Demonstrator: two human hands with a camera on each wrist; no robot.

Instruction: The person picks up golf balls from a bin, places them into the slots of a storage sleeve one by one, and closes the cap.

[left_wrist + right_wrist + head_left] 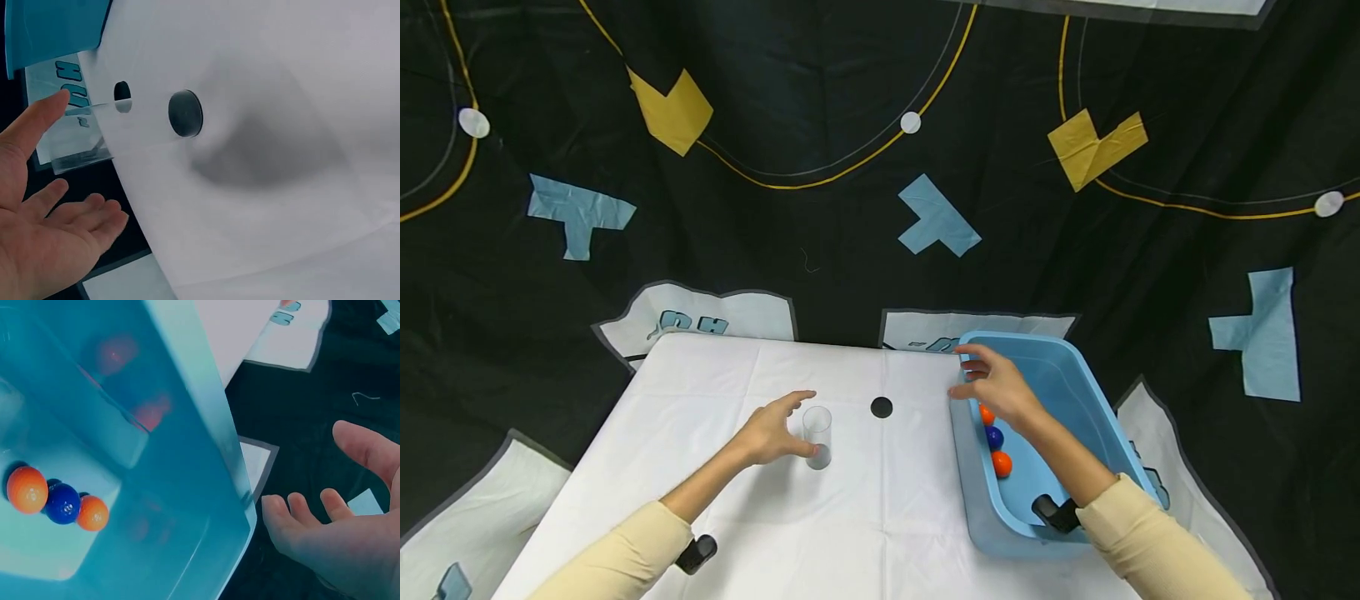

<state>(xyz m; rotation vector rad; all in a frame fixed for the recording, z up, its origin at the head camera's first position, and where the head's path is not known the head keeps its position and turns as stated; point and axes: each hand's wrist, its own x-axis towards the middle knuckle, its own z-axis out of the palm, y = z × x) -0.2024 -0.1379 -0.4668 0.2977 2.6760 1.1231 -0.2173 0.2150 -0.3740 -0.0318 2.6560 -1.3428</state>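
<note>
A clear cylindrical cup (817, 429) stands upright on the white table. My left hand (775, 432) is beside it, thumb and fingers spread apart, and the thumb tip overlaps the cup's lower part in the head view. The left wrist view has the cup's clear wall (81, 150) between thumb and fingers, with space around it. Over the far left rim of a blue bin (1093, 400), my right hand (996, 387) hovers with loosely bent fingers and nothing in them. Inside the bin lie an orange ball (1002, 464), a blue ball (994, 437) and another orange ball (987, 414), in a row.
A black round spot (882, 407) marks the white table (880, 492) between cup and bin. Behind the table hangs a dark cloth (820, 242) with blue and yellow tape shapes. The bin's tall walls stand along the table's right side.
</note>
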